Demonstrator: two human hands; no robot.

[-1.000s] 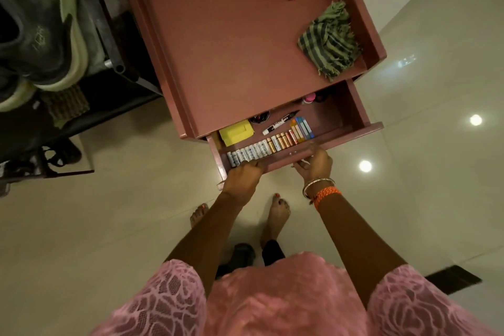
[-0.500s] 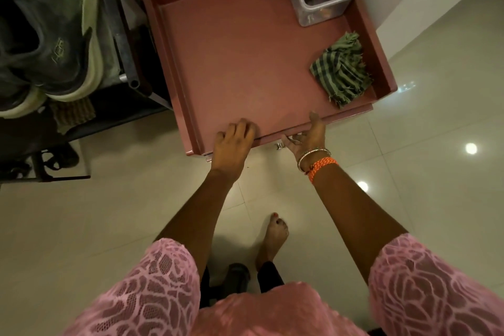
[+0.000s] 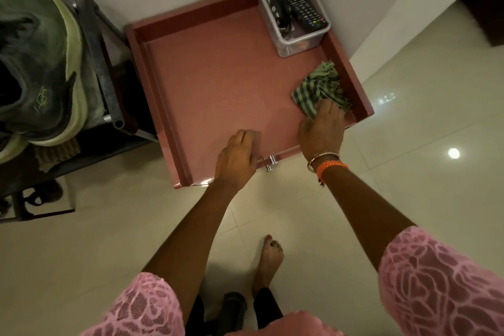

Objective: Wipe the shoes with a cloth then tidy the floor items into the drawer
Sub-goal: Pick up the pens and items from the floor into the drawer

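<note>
- Now the drawer (image 3: 234, 172) is seen pushed in flush under the pink table (image 3: 212, 82); only its metal knob (image 3: 271, 162) sticks out at the front edge.
- The left hand (image 3: 236, 158) is rested on that front edge just beside the knob, fingers bent over the lip; nothing is held in it.
- The right hand (image 3: 321, 128) is laid on the near corner of the green striped cloth (image 3: 317, 87), which lies on the table top near the right rim. The fingertips are hidden by the fabric, so whether it is pinched cannot be told.
- The step in hand is judged to be picking up the cloth.
- A green shoe (image 3: 41, 63) is perched on the black rack (image 3: 109, 84) to the left, well apart from the cloth.
- Next, the cloth would need to be gathered firmly and lifted off the table without catching the clear bin (image 3: 296, 43) with remotes behind it.
</note>
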